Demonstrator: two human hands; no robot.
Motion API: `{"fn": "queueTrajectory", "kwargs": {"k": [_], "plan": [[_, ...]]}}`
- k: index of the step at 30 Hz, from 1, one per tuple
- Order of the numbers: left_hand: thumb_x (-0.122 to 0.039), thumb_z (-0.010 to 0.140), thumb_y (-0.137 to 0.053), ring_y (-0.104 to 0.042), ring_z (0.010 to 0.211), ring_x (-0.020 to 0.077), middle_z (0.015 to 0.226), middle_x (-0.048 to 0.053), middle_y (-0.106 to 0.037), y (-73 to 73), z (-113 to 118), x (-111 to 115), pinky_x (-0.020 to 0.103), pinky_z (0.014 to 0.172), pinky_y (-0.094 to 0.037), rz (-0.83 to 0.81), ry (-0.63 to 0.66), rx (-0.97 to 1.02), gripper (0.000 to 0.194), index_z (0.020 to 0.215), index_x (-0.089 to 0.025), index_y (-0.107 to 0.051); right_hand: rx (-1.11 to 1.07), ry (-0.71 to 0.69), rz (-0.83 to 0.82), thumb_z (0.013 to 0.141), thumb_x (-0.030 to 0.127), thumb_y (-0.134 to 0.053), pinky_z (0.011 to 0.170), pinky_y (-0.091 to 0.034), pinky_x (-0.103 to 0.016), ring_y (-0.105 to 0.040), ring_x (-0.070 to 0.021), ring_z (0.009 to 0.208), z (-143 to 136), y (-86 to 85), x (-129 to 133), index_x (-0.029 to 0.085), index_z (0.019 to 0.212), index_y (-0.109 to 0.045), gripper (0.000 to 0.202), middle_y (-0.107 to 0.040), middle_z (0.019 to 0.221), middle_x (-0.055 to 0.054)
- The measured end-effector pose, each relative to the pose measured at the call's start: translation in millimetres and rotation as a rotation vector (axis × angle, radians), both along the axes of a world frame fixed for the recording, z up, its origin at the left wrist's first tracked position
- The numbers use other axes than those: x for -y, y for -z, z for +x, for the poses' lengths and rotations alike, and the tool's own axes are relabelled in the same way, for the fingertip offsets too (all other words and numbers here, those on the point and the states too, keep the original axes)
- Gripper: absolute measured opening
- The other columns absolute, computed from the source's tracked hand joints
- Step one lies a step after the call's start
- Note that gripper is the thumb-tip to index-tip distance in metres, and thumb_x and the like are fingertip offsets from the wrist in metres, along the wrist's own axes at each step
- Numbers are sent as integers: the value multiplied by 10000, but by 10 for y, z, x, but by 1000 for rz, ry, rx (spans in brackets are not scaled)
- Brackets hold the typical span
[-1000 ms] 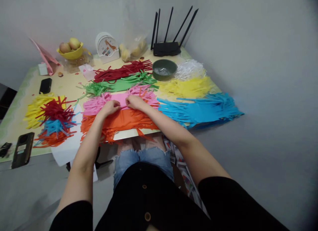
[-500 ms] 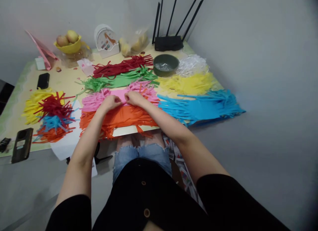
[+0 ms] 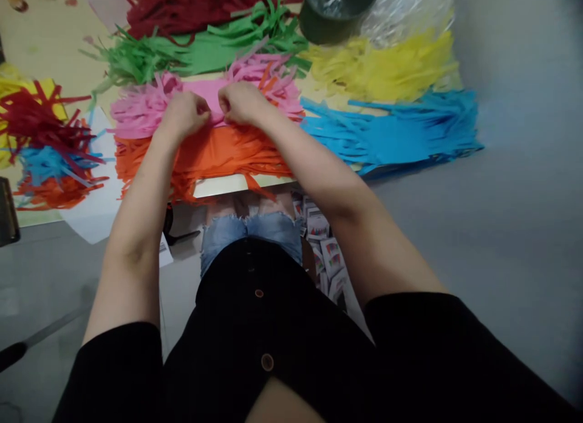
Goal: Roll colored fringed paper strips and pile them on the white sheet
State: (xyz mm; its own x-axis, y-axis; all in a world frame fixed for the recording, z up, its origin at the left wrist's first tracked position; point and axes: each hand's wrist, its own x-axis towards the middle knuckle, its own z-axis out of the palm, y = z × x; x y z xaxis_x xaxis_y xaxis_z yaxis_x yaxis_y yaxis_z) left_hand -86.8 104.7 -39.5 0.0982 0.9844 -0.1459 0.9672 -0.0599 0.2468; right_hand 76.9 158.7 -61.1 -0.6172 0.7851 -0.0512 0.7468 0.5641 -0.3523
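**Both hands pinch the pink fringed paper at its middle**

We see the left hand (image 3: 182, 115) and the right hand (image 3: 240, 102) side by side over the pink fringed paper (image 3: 207, 98), which lies flat on the desk (image 3: 45, 43) in front of us. Each grip is pressed together: fingers curled in, thumb tips meeting the fingertips on the uncut middle band of the pink sheet. The two grips sit close to each other, almost touching, with a narrow strip of pink showing between them. The pink paper spreads out from under both hands, its cut fringes fanning away to the left and to the right of the knuckles.

Just on our side of the pink sheet lies the orange fringed paper (image 3: 218, 159), touching it along its near edge and hanging a little over the desk's front edge; both wrists pass above it. Beyond the pink sheet lies the green fringed paper (image 3: 204, 47), and past that the dark red fringed paper (image 3: 182, 10). To the right, well clear of the hands, lie the blue fringed paper (image 3: 392, 135) and the yellow fringed paper (image 3: 382, 71), with a dark green bowl (image 3: 337, 13) at the top edge. At the far left sits a mixed pile of strips (image 3: 43, 144) in red, blue, orange and yellow.
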Motion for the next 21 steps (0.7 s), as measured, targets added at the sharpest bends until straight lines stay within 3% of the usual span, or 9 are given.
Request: {"fn": "queueTrajectory", "kwargs": {"k": [3, 4, 6, 8, 10, 12, 15, 18, 21], "plan": [[-297, 931, -349, -669, 1069, 184, 1069, 46, -740, -6, 21, 14, 288, 947, -448, -1, -11, -28, 516, 1100, 40, -701, -4, 16, -28, 895, 159, -590, 1023, -462, -364, -661, -243, 1145, 10, -16, -8, 28, 929, -698, 173, -730, 1029, -85], [-277, 925, -397, -669, 1047, 166, 1072, 47, -748, 1, 25, 17, 289, 948, -453, 10, -39, -26, 463, 1098, 22, -705, -18, 14, -39, 856, 135, -638, 1018, -476, -391, -666, -251, 1127, 19, -22, -9, 49, 951, -700, 143, -734, 1033, -86], [-214, 895, -511, -652, 985, 123, 1093, 56, -763, 22, 29, 17, 293, 951, -462, 43, -109, -4, 338, 1101, -41, -716, -53, 5, -48, 751, 89, -719, 978, -511, -455, -670, -268, 1067, 45, -29, -12, 125, 1013, -704, 264, -740, 1058, -86], [-170, 871, -573, -614, 924, 106, 1116, 60, -765, 45, 25, 9, 303, 961, -458, 56, -172, 27, 278, 1098, -93, -715, -100, -4, -52, 721, 124, -742, 959, -506, -464, -659, -269, 1035, 74, -24, -16, 196, 1031, -706, 320, -739, 1093, -78], [-164, 873, -589, -583, 896, 108, 1121, 56, -763, 64, 17, -2, 316, 977, -444, 53, -205, 47, 257, 1092, -103, -709, -153, 1, -66, 747, 210, -753, 946, -488, -422, -649, -233, 1001, 94, -11, -18, 222, 1007, -713, 263, -744, 1092, -66], [-172, 882, -592, -563, 899, 110, 1125, 49, -759, 74, 5, -10, 320, 985, -432, 46, -222, 49, 250, 1097, -107, -704, -180, 12, -79, 831, 300, -704, 923, -457, -346, -644, -158, 961, 97, 4, -14, 176, 952, -727, 175, -756, 1045, -59], [-200, 913, -586, -555, 938, 106, 1148, 40, -747, 83, -11, -9, 314, 1010, -409, 21, -213, 54, 262, 1132, -99, -689, -163, 55, -36, 958, 295, -537, 902, -422, -277, -645, -100, 954, 74, 20, -3, 106, 873, -721, 277, -758, 994, -68], [-208, 929, -570, -581, 972, 130, 1147, 61, -742, 102, -23, -5, 326, 1021, -406, 4, -191, 68, 274, 1145, -94, -693, -116, 93, 6, 948, 169, -499, 934, -437, -316, -656, -168, 1007, 45, 8, 14, 112, 966, -716, 225, -753, 1048, -94], [-197, 910, -560, -624, 1031, 202, 1112, 103, -747, 139, -44, -21, 343, 1003, -421, 44, -192, 81, 270, 1104, -105, -723, -77, 118, 12, 950, 143, -476, 951, -463, -388, -634, -237, 1050, 12, -73, 103, 129, 1123, -683, 270, -729, 1120, -131]]}}
